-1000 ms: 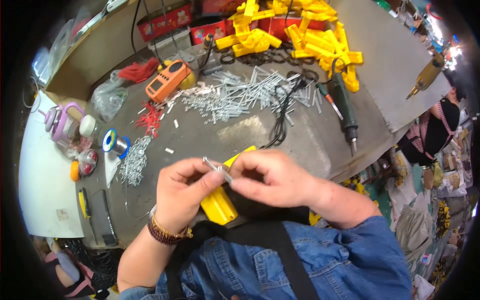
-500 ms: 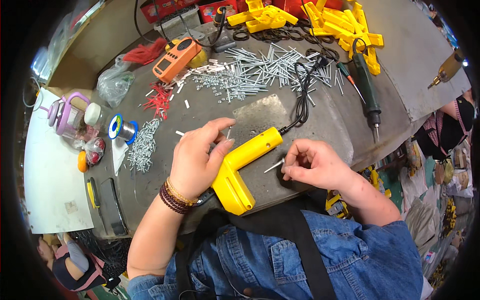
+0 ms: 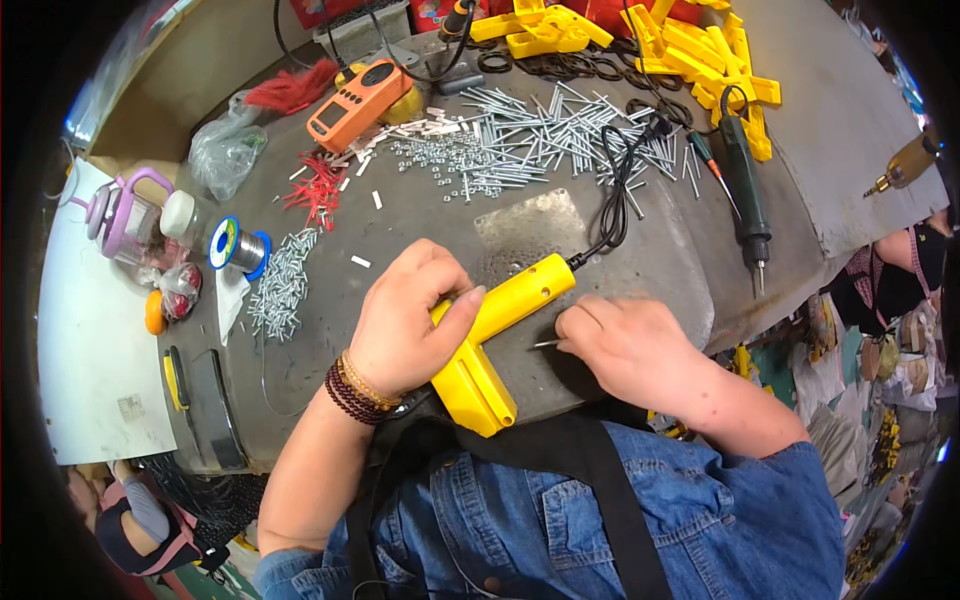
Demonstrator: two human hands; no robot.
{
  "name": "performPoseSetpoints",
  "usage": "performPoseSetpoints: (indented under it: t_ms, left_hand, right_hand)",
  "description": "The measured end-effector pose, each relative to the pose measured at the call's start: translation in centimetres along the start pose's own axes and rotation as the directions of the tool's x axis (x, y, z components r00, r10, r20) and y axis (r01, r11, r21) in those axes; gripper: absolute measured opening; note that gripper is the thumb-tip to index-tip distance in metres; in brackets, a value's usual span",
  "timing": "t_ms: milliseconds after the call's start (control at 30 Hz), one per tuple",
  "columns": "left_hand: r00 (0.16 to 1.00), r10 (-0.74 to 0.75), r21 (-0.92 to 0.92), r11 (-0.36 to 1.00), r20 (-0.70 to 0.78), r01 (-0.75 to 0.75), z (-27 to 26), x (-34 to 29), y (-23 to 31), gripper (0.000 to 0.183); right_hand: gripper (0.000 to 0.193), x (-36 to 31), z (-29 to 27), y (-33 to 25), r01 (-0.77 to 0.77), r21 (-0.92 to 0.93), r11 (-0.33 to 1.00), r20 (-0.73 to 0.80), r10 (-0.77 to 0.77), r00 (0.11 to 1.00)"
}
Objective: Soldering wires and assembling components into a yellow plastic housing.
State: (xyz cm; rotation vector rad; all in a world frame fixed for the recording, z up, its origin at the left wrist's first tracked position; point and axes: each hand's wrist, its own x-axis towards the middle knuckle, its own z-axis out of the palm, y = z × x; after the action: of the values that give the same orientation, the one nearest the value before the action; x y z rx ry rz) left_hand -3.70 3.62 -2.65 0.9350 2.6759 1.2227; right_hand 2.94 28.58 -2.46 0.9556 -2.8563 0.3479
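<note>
A yellow plastic T-shaped tool housing point(image 3: 475, 385) lies on the grey bench in front of me, its black cord running off the far end. Wrapped over the housing's left side, my left hand point(image 3: 412, 315) is closed on it, thumb on top; whether a small piece is also under its fingers is hidden. To the right of the housing, my right hand point(image 3: 635, 345) is closed, knuckles up. A thin metal screw point(image 3: 545, 344) pokes out from its fingertips, pointing left toward the housing; the rest of it is hidden by the hand.
Long bolts point(image 3: 545, 135), small nuts point(image 3: 440, 155) and short screws point(image 3: 285, 285) lie in heaps. Beyond are an orange meter point(image 3: 355, 105) and yellow housing parts point(image 3: 700, 55). A corded power screwdriver point(image 3: 745, 190) lies right; a solder spool point(image 3: 240, 247) and purple-handled jug point(image 3: 135, 220) stand left.
My left hand's raised fingers, which pinched a small metal piece, have come down onto the yellow housing. My right hand has turned knuckles up, and less of its screw shows.
</note>
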Motion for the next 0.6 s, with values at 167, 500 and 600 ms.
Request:
performPoseSetpoints:
  t_ms: [167,500,600]
  left_hand:
    - [0.998,0.015,0.053,0.999,-0.055,-0.012,-0.5,-1.7,0.6,0.037]
    - [1.0,0.018,0.279,0.96,0.0,-0.017,-2.2,-7.8,-0.1,0.086]
    - [0.998,0.02,0.239,0.971,-0.052,-0.007,-2.5,-8.4,-0.8,0.087]
  right_hand:
    - [0.015,2.8,0.2,-1.3,0.143,0.169,0.975,-0.305,-0.086,0.949]
    - [0.022,4.2,-1.9,-2.1,0.176,0.05,0.983,-0.067,-0.172,0.983]
    - [0.027,4.3,-2.3,-2.3,0.246,0.033,0.969,0.008,-0.246,0.969]
